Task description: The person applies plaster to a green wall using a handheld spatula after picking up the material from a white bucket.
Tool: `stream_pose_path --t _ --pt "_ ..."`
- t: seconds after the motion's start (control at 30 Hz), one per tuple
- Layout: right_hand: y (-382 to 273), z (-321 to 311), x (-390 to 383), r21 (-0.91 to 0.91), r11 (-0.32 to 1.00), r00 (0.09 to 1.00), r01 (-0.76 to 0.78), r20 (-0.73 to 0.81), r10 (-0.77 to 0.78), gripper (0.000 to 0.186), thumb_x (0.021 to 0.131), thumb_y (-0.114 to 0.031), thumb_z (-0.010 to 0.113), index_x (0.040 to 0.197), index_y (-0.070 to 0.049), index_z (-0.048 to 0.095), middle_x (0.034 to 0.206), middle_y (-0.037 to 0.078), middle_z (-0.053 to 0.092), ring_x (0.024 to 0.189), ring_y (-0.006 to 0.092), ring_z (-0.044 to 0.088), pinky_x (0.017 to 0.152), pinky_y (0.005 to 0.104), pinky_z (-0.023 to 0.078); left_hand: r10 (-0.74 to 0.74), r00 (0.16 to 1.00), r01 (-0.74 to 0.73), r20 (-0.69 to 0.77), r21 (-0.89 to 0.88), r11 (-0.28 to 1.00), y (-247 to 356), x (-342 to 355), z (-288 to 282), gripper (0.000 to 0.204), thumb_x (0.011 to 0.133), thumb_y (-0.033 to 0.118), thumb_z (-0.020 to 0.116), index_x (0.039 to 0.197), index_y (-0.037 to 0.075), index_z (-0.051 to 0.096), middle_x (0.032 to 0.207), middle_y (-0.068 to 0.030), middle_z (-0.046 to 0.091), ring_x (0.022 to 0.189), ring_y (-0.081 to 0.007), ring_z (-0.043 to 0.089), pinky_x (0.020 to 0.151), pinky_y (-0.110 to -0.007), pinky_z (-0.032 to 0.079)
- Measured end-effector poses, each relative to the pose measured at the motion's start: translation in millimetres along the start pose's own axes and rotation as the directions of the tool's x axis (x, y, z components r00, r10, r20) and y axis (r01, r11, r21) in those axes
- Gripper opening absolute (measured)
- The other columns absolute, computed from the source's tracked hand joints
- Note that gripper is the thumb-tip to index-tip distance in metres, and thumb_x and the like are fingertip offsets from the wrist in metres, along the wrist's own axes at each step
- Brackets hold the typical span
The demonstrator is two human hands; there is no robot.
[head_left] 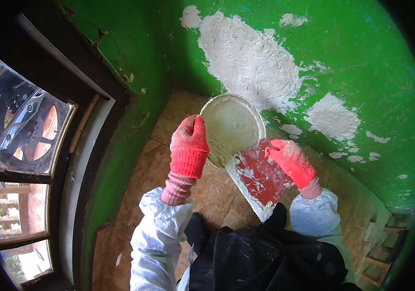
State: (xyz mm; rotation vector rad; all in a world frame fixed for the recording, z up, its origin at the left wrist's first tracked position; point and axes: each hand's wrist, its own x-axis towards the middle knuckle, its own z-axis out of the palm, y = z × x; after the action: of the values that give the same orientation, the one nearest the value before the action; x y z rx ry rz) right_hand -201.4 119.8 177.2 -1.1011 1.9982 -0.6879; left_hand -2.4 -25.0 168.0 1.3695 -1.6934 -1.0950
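My left hand (189, 147), in a red knit glove, is closed on the left rim of a round bucket (262, 124). Pale, creamy putty (229, 127) coats the inside of this bucket. A flat red plastering spreader (260, 177) is gripped at its upper right side by my right hand (290, 160), also in a red glove. White putty lines the spreader's long left edge, and smears of it mark the red face. One corner of the tool overlaps the bucket's lower right rim. How my right fingers wrap around the spreader's far side is hidden.
A green wall (363, 53) bears rough white putty patches (251, 58) beyond the bucket. At left is a dark-framed window (23, 121). Brown tiles cover the floor (212, 194) around my feet. A small wooden rack-like object (384, 257) stands at lower right.
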Motion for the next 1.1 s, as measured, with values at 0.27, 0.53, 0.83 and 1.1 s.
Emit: stream_pose_path --t 0.27,0.53,0.83,1.1 --pt "-1.4 1.8 1.5 0.173 0.984 0.999 -0.046 -0.017 0.049 0.020 0.081 -0.019 0.059 0.086 0.000 0.063 0.070 -0.002 0.057 0.064 0.0071 0.050 0.059 0.0234 0.041 -0.136 0.988 0.148 0.078 -0.186 0.971 4.7 -27.4 -1.7 0.028 0.088 0.026 0.055 0.101 0.002 0.063 0.078 -0.0052 0.063 0.069 -0.0076 0.055 0.067 -0.026 0.047" --pt "40.7 -8.6 11.3 0.519 0.844 0.981 0.133 -0.192 -0.036 0.019 0.084 -0.018 0.057 0.086 -0.001 0.063 0.075 -0.004 0.058 0.071 0.0059 0.051 0.066 0.0199 0.040 -0.280 0.930 0.368 0.239 -0.606 0.705 4.4 -41.2 -9.6 0.029 0.089 0.022 0.056 0.107 -0.001 0.059 0.079 -0.0038 0.062 0.064 -0.0103 0.059 0.054 -0.025 0.052" --pt "24.0 -27.4 11.4 0.168 0.980 0.950 0.102 -0.310 -0.046 0.018 0.081 -0.018 0.055 0.081 -0.001 0.061 0.066 0.002 0.055 0.062 0.0074 0.045 0.058 0.0254 0.037 -0.225 0.934 0.347 0.278 -0.556 0.756 4.9 -34.8 -14.2 0.030 0.088 0.022 0.058 0.106 -0.001 0.060 0.079 -0.0051 0.063 0.061 -0.0116 0.060 0.052 -0.027 0.053" --pt "-14.7 2.1 4.0 0.066 0.997 0.994 0.050 -0.105 -0.042 0.021 0.081 -0.018 0.055 0.083 0.002 0.060 0.067 0.004 0.056 0.063 0.0097 0.049 0.059 0.0267 0.040 -0.210 0.909 0.384 0.360 -0.528 0.757 -2.6 -33.5 -9.2 0.028 0.087 0.022 0.058 0.103 -0.001 0.061 0.079 -0.0044 0.063 0.062 -0.0122 0.060 0.052 -0.027 0.053"
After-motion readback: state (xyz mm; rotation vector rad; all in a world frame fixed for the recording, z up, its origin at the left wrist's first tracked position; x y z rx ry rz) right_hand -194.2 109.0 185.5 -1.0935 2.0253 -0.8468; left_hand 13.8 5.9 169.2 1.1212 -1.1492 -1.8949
